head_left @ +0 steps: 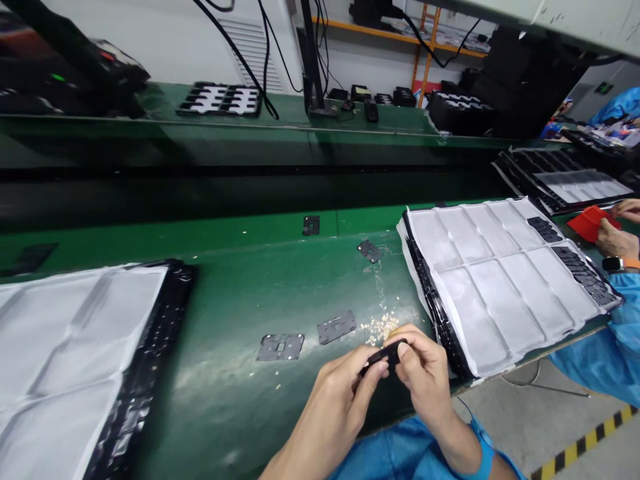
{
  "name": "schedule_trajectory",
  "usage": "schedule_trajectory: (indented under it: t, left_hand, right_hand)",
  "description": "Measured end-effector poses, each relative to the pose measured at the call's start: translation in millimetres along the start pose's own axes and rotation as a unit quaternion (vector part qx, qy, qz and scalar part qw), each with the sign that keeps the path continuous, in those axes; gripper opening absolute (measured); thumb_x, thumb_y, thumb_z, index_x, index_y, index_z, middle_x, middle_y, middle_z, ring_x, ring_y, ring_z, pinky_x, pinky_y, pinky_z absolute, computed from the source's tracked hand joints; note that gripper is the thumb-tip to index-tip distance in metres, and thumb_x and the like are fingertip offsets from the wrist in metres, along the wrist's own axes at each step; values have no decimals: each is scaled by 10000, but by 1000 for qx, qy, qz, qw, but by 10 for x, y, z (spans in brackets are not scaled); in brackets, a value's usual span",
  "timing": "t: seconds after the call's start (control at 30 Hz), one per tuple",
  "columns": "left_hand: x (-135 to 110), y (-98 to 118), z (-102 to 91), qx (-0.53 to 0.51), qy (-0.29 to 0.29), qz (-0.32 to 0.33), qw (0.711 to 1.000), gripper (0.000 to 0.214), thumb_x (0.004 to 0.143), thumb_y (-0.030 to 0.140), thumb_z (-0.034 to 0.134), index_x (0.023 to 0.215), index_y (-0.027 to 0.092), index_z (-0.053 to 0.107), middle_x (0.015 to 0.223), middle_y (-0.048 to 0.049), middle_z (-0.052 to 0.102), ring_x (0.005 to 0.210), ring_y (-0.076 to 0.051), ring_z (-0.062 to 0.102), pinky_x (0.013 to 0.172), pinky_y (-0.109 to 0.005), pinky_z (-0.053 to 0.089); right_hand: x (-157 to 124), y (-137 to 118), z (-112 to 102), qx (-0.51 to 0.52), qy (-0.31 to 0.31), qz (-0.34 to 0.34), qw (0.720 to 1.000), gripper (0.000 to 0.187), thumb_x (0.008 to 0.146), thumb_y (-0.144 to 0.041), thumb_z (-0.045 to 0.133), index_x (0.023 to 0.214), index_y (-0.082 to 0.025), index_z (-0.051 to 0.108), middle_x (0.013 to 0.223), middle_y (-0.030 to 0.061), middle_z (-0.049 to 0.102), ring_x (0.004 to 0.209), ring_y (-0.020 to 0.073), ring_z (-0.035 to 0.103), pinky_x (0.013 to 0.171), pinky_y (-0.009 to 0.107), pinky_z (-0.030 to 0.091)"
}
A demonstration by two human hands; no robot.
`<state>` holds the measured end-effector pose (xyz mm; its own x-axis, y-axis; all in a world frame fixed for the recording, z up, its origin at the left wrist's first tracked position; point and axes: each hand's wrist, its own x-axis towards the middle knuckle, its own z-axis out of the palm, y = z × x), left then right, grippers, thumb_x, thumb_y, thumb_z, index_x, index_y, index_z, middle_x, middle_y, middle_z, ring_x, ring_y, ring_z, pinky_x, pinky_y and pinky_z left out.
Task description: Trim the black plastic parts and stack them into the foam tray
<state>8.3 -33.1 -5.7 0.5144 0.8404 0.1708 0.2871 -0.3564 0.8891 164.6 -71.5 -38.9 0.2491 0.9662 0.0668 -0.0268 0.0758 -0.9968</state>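
Between both hands, just above the front of the green bench, is a small flat black plastic part [384, 357], turned nearly edge-on. My left hand [345, 393] pinches its left end between thumb and fingers. At the other end, my right hand [425, 373] is closed on the same part, thumb on top. A pile of small pale scraps [380, 328] lies right behind my fingers. Two dark flat plates with cut-outs rest nearby: one plate [337, 327] close to my left hand, another plate [281, 347] farther left.
A white compartment tray stack [500, 267] stands right, holding black parts along its far side. Another tray stack [60, 347] is at left. Smaller black plates [311, 225] lie farther back. At far right, a co-worker's hand [617, 240] holds a red piece [593, 223].
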Motion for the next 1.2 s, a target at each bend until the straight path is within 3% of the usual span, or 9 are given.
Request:
schedule_trajectory:
  t: [0.37, 0.5, 0.6, 0.7, 0.8, 0.9, 1.03, 1.2]
  left_hand:
    - [28, -71, 41, -37, -32, -45, 998, 245, 1051, 313, 546, 871, 218, 682, 765, 5, 729, 685, -160, 688, 647, -219, 505]
    - [83, -82, 52, -50, -45, -59, 996, 263, 1048, 329, 548, 857, 218, 691, 768, -7, 729, 692, -172, 678, 658, -231, 512]
    - [132, -78, 39, -61, -44, -75, 994, 288, 1043, 364, 553, 843, 214, 695, 771, -20, 714, 686, -180, 646, 667, -250, 514]
    - [148, -57, 19, -103, -49, -101, 988, 286, 1036, 388, 561, 856, 201, 680, 809, -27, 681, 672, -163, 595, 646, -249, 488]
    - [118, -40, 28, -176, -55, -131, 974, 273, 1056, 410, 502, 1004, 187, 651, 750, 5, 595, 611, -140, 511, 590, -243, 430]
    - [74, -41, 70, -232, -33, -153, 960, 322, 1076, 423, 403, 1069, 173, 607, 683, 41, 501, 558, -130, 433, 551, -252, 367]
    - [42, -37, 128, -250, 13, -149, 957, 383, 1080, 433, 365, 959, 165, 610, 799, 8, 518, 558, -109, 406, 530, -268, 324]
    - [15, -46, 169, -252, 45, -137, 957, 382, 1093, 438, 354, 970, 168, 595, 826, 12, 516, 547, -96, 395, 528, -268, 309]
  right_hand:
    - [-20, 60, -75, 45, -21, 16, 999, 275, 1030, -345, 573, 941, -193, 784, 873, 31, 580, 496, 79, 359, 434, 245, 244]
    - [-9, 69, -122, 88, -39, 31, 995, 297, 1029, -322, 515, 983, -181, 773, 910, 31, 576, 499, 75, 402, 476, 259, 306]
    - [6, 72, -139, 77, -58, 40, 995, 296, 1055, -355, 503, 1046, -178, 739, 808, 2, 552, 534, 100, 451, 532, 264, 371]
    - [12, 87, -122, 37, -32, 50, 998, 292, 1080, -397, 524, 972, -180, 687, 712, -38, 496, 507, 88, 425, 506, 236, 354]
    - [3, 91, -89, 24, -4, 51, 998, 314, 1082, -414, 540, 898, -182, 643, 763, -26, 527, 478, 64, 436, 466, 214, 353]
    - [-26, 66, -62, 11, 2, 20, 1000, 278, 1088, -368, 540, 910, -186, 653, 863, 3, 570, 489, 59, 493, 470, 212, 399]
    - [-87, 41, -43, -26, -6, -40, 999, 241, 1100, -269, 504, 970, -199, 696, 940, 25, 596, 519, 72, 543, 515, 229, 458]
    - [-151, 46, -31, -68, -15, -80, 994, 249, 1093, -215, 484, 1049, -206, 730, 939, 40, 623, 553, 105, 564, 554, 258, 488]
